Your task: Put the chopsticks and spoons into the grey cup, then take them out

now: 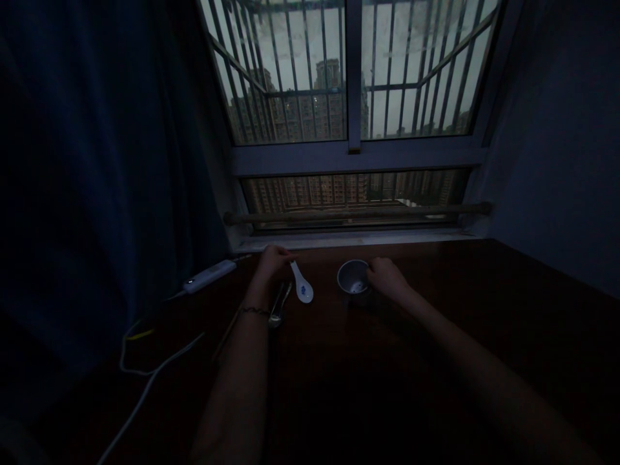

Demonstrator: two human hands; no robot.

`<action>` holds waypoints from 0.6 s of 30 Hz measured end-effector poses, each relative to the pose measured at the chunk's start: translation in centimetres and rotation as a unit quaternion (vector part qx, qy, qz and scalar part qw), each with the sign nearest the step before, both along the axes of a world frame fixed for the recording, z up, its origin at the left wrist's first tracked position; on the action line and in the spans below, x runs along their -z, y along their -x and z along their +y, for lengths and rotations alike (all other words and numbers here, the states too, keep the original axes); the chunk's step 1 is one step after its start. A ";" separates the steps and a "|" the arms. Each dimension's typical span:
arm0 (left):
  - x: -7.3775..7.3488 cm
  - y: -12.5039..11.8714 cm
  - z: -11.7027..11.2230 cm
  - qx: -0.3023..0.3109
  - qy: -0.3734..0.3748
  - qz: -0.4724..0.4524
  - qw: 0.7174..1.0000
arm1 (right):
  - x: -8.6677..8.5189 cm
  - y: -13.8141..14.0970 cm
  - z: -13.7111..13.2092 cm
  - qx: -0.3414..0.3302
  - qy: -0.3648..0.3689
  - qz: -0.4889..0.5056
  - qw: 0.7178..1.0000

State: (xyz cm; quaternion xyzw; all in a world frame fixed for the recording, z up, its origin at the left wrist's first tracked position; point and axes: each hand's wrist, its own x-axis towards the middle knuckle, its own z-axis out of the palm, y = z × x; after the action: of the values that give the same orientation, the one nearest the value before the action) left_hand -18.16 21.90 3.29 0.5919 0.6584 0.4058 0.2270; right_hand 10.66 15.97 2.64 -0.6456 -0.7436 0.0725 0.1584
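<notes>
My left hand [275, 260] pinches the handle end of a white soup spoon [303, 289] with a blue mark in its bowl. The spoon points toward me, on or just above the dark wooden surface. My right hand [386, 275] is closed on the right rim of a small round metal bowl [347, 279], its opening facing up. Some small marks or bits show at the bottom of the bowl, too dark to make out. Close by my left wrist lies metal cutlery [277, 316], at least one spoon among it. A thin stick [223, 341] is partly hidden by my left forearm.
A white power strip [210, 276] and a white cable [140, 397] lie at the left, near a yellow strip [140, 335] and a dark blue curtain [159, 161]. Behind the wooden surface [349, 355] stands a barred window with a horizontal rail [358, 214]. The room is dim.
</notes>
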 end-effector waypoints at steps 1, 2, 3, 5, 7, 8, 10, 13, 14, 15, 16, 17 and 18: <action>0.4 -0.1 0.2 0.004 0.007 -0.010 1.000 | 0.0 0.0 0.0 -0.001 0.001 -0.001 1.000; 0.8 -0.1 0.3 0.011 0.011 -0.023 1.000 | 0.1 0.0 0.1 -0.004 -0.002 0.000 1.000; 1.1 -0.1 0.4 0.018 0.012 -0.037 0.999 | 0.1 -0.1 0.1 -0.006 -0.007 -0.001 1.000; 1.4 0.1 0.5 0.034 0.015 -0.059 0.998 | 0.2 -0.1 0.1 -0.009 -0.013 -0.002 1.000; 1.7 0.3 0.6 0.049 0.018 -0.073 0.996 | 0.2 -0.1 0.0 -0.011 -0.008 -0.003 1.000; 1.9 0.4 0.6 0.052 0.019 -0.075 0.996 | 0.3 -0.1 0.0 -0.010 -0.005 -0.004 1.000; 2.5 0.7 0.9 0.057 0.019 -0.077 0.995 | 0.2 0.0 0.0 -0.009 0.000 -0.004 1.000; 3.8 1.3 1.4 0.067 0.019 -0.068 0.995 | 0.2 0.0 0.0 -0.010 0.004 -0.002 1.000; 4.3 1.5 1.6 0.072 0.021 -0.061 0.995 | 0.2 0.1 0.0 -0.013 0.006 0.000 1.000; 4.7 1.7 1.8 0.078 0.022 -0.054 0.995 | 0.1 0.1 0.0 -0.014 0.006 0.002 1.000; 5.1 1.8 1.9 0.085 0.023 -0.046 0.995 | 0.1 0.1 -0.1 -0.013 0.005 0.002 1.000; 5.4 2.0 2.0 0.091 0.024 -0.039 0.995 | 0.1 0.1 -0.1 -0.013 0.004 0.001 1.000; 5.6 2.1 2.0 0.096 0.025 -0.033 0.995 | 0.0 0.1 -0.2 -0.014 0.003 0.000 1.000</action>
State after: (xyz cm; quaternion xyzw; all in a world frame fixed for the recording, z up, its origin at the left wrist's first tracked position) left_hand -20.24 23.95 -2.35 0.6329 0.6007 0.3849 0.3007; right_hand 10.58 15.79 2.60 -0.6353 -0.7525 0.0765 0.1556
